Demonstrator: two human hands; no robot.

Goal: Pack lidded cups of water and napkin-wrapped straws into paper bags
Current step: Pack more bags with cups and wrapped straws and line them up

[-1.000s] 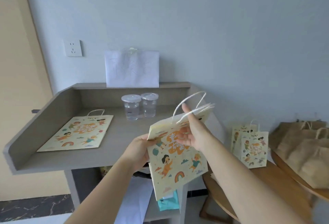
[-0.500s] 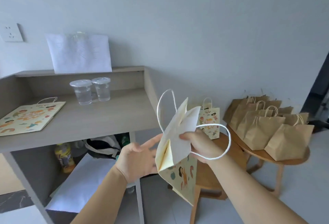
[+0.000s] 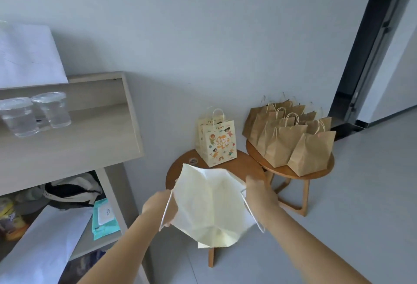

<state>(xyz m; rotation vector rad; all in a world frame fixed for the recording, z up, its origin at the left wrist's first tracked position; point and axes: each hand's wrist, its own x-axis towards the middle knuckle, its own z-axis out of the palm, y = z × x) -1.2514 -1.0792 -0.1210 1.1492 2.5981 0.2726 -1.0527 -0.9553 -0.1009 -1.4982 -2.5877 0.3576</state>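
I hold a cream paper bag open in front of me, its pale inside facing the camera. My left hand grips its left rim and my right hand grips its right rim, with the white cord handles hanging beside each hand. Two clear lidded cups of water stand side by side on the grey desk at the left. No straws are visible.
Two printed cartoon bags stand on a low round wooden table just beyond my hands. Several brown paper bags crowd a second round table to the right. A wet-wipe pack lies on the desk's lower shelf. A dark doorway is at far right.
My view has swung right and down, away from the desk toward the round tables. The folded bag has been pulled apart; both hands now spread its mouth wide.
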